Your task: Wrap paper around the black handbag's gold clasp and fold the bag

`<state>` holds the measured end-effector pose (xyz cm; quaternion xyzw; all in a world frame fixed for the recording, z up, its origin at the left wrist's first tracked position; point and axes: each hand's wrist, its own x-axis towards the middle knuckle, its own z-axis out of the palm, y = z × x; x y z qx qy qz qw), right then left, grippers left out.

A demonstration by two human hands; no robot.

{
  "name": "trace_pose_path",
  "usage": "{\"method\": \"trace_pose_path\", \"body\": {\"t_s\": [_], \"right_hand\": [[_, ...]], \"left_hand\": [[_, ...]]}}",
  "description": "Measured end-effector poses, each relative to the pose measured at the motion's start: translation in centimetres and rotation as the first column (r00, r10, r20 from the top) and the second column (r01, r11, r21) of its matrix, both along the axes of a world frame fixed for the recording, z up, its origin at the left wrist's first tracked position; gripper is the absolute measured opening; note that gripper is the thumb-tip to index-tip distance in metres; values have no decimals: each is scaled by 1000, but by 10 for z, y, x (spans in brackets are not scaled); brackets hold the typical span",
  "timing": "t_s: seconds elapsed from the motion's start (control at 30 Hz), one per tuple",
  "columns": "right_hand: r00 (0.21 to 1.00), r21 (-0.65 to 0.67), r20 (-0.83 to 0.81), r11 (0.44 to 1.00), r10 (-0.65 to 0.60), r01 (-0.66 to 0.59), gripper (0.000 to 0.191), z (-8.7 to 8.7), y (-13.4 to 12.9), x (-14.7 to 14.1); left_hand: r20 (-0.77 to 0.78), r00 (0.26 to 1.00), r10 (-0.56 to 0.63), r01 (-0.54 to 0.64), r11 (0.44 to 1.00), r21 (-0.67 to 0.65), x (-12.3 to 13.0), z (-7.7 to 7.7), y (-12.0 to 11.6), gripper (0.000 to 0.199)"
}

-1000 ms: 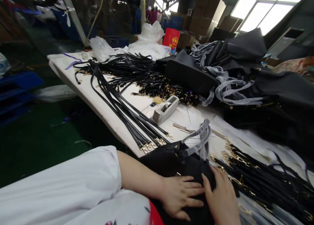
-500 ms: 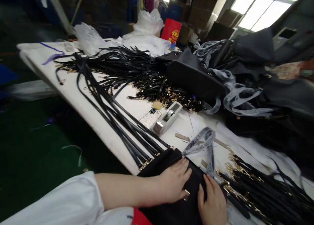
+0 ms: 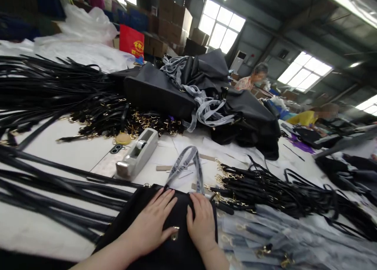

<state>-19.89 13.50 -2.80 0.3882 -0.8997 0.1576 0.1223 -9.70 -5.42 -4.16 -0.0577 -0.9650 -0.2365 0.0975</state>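
Note:
A black handbag (image 3: 176, 213) with a small gold clasp (image 3: 174, 233) lies before me. Its looped handle (image 3: 188, 158), wrapped in clear plastic, stands up at the far edge. Flat on the bag's left part rests my left hand (image 3: 151, 223), fingers stretched toward the top edge and thumb beside the clasp. My right hand (image 3: 202, 222) lies along the bag's right side, fingers extended and thumb slightly apart. Neither hand is wrapped round anything. Long black straps (image 3: 73, 187) with gold hooks run in from the left, their ends meeting the bag's left edge.
Beyond the bag are a tape dispenser (image 3: 138, 154), a phone (image 3: 107, 160) and piled black straps (image 3: 53, 81). Black bags (image 3: 165, 89) heap behind them. More straps (image 3: 265, 183) and plastic-wrapped straps (image 3: 294, 234) lie right. Co-workers (image 3: 306, 116) are at the far right.
My view has swung to the right, bringing the windows and co-workers into sight. Both hands remain on the handbag in nearly the same places.

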Motion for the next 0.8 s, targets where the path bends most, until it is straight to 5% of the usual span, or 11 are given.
{"method": "trace_pose_path", "body": {"t_s": [0.33, 0.43, 0.53, 0.67, 0.8], "right_hand": [[997, -134, 76, 991, 11, 0, 37, 2, 3, 5], [984, -214, 158, 976, 79, -45, 34, 21, 17, -5], [982, -263, 186, 965, 40, 11, 31, 61, 47, -58], [958, -243, 168, 932, -231, 267, 31, 115, 97, -168], [875, -216, 161, 849, -456, 482, 22, 137, 136, -246]], "left_hand": [[-70, 997, -14, 7, 995, -101, -2, 3, 7, 61], [-58, 998, 9, -14, 995, -98, -6, 0, 17, 60], [-89, 993, 80, -89, 990, -106, -9, -2, 26, 59], [-150, 988, 25, -48, 987, -154, -12, 1, 24, 62], [-194, 980, -49, -1, 968, -249, -10, 3, 13, 66]]}}
